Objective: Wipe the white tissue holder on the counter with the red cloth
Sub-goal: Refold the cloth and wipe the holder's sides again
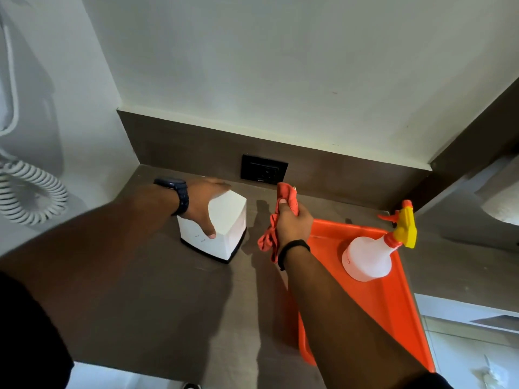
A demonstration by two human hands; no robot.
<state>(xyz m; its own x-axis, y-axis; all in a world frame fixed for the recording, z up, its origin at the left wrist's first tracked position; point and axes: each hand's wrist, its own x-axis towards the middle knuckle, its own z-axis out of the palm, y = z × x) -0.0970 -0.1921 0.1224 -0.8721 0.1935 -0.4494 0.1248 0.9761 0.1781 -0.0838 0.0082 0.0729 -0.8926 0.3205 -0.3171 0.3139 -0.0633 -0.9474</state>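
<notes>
- The holder (224, 226) is a white box on a dark base, sitting on the brown desk (168, 304) toward the back left corner, a bit in front of the black wall socket (264, 171).
- Left hand (203, 204) is draped over its top left edge, fingers spread down the far side and thumb on the near face, so it's gripping the box to steady it.
- Right hand (293, 221) is closed into a fist around the cloth (280, 217), which is red and bunched up, with a tail hanging down by the wrist. It's held in the air just to the right of the holder, not touching it.
- So progress-wise: I'd say wiping hasn't really got going here. Cloth is in hand, box is braced, but there's no contact. Can't tell whether any face has been cleaned already; the white sides look plain either way.
- Left to do, as far as I can judge: bring the cloth over and run it across the top and sides.
- Further out: an orange tray (393, 304) on the right with a spray bottle (370, 256) standing in it, plus a coiled phone cord (31, 192) on the left wall.
</notes>
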